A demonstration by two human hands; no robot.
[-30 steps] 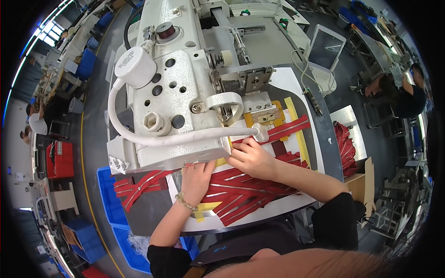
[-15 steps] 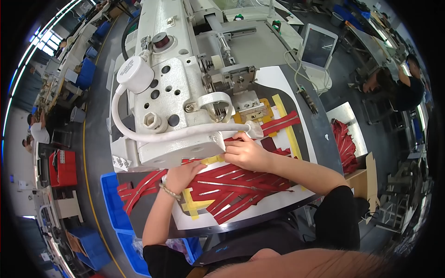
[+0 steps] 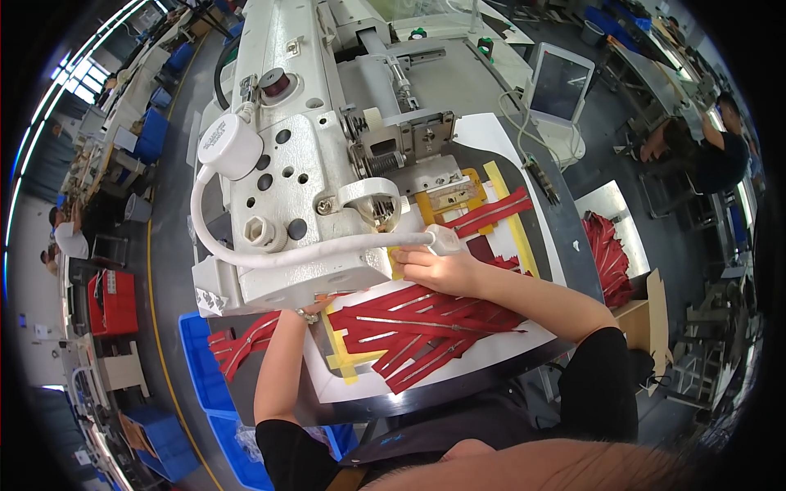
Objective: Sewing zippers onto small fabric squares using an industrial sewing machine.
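A white industrial sewing machine [image 3: 307, 196] fills the middle of the view. My left hand [image 3: 316, 306] reaches under the near end of its head; a bracelet shows at the wrist, and the fingers are hidden. Just right of the head, my right hand [image 3: 442, 268] has its fingers curled together, with the tips at the machine's edge; what they hold cannot be seen. Below both hands, red zippers [image 3: 434, 323] with silvery teeth lie in a crisscross pile on the white, yellow-taped work plate [image 3: 348, 391]. Another red zipper [image 3: 491, 214] lies beside the yellow clamp [image 3: 450, 196].
To the left, several red zipper ends [image 3: 246, 340] hang near a blue bin [image 3: 201, 360]. A tray of bundled red zippers [image 3: 606, 254] and a cardboard box [image 3: 647, 319] stand at the right. Behind them is a control screen [image 3: 561, 86]. Other people sit at distant benches.
My left hand has slid farther under the machine head, and its fingers have gone out of sight. My right hand has shifted slightly, its fingers lower and more curled. The view has moved a little.
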